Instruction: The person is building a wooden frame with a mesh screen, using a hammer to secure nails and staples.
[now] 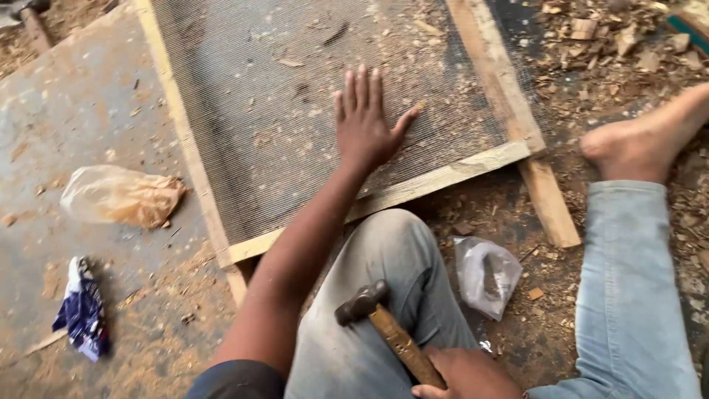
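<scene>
A wooden frame covered with fine wire mesh lies on the ground in front of me. My left hand rests flat on the mesh near the frame's lower right corner, fingers spread. My right hand at the bottom edge grips the wooden handle of a hammer, whose dark metal head points up and left over my grey trouser knee.
A small clear plastic bag lies between my legs. My bare foot and light blue trouser leg stretch out at right. A crumpled brownish plastic bag and a blue-white wrapper lie at left. Wood chips and sawdust litter the ground.
</scene>
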